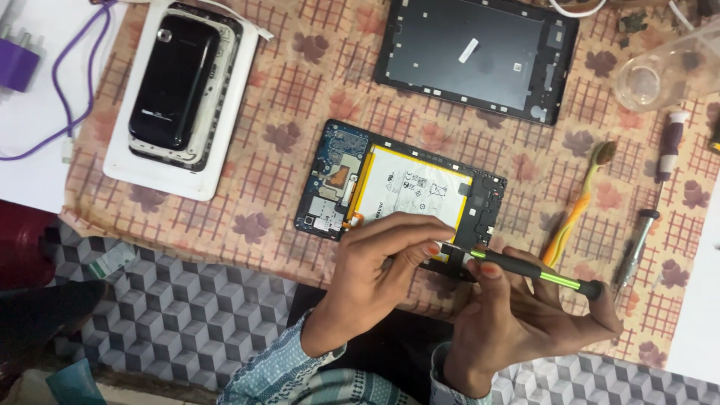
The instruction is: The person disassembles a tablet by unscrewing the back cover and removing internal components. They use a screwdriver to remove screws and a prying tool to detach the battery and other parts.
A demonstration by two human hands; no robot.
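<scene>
2 hands, 1 screwdriver, 1 opened tablet

Opened tablet lies at the middle of the table, its battery set within it. Behind it, to the right, lies the back cover. Far left, a phone rests on a tray, with a cable and plug beyond. Right of the tablet lie a toothbrush, then a screwdriver and a handled tool; a cup lies behind them. At the tablet's near edge, left hand and right hand meet, the right gripping a driver.
</scene>
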